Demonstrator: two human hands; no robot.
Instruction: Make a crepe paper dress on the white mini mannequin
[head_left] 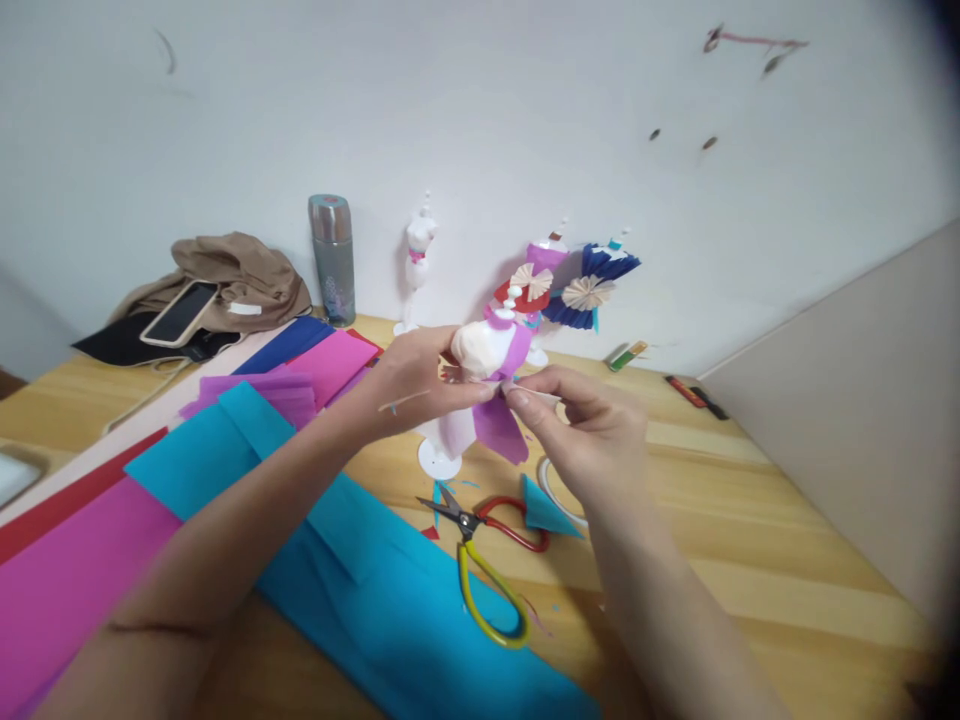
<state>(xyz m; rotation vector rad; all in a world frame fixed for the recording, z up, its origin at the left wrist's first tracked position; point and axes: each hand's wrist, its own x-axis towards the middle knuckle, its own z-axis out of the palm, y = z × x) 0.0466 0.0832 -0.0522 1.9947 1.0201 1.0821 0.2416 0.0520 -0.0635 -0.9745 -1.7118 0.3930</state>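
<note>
My left hand point(412, 380) is closed round a small white mannequin point(480, 348), which tilts slightly in the grip. Purple crepe paper point(504, 432) crosses its chest as a band and hangs below the waist, beside a white piece point(454, 432). At the waist, the thumb and forefinger of my right hand point(574, 410) pinch a narrow pale strip point(541, 394); whether it is paper or tape I cannot tell. The mannequin's round white base point(439, 460) shows beneath my left hand. Below it lie open scissors point(469, 525) with one red and one yellow handle.
Behind stand a plain mannequin point(420, 250) and dressed ones, including a blue-dressed one point(589, 290). A bottle point(332, 262), brown cloth point(247, 270) and phone point(180, 312) sit at back left. Blue crepe paper point(405, 590), a tape roll point(555, 490) and a utility knife point(628, 356) lie about.
</note>
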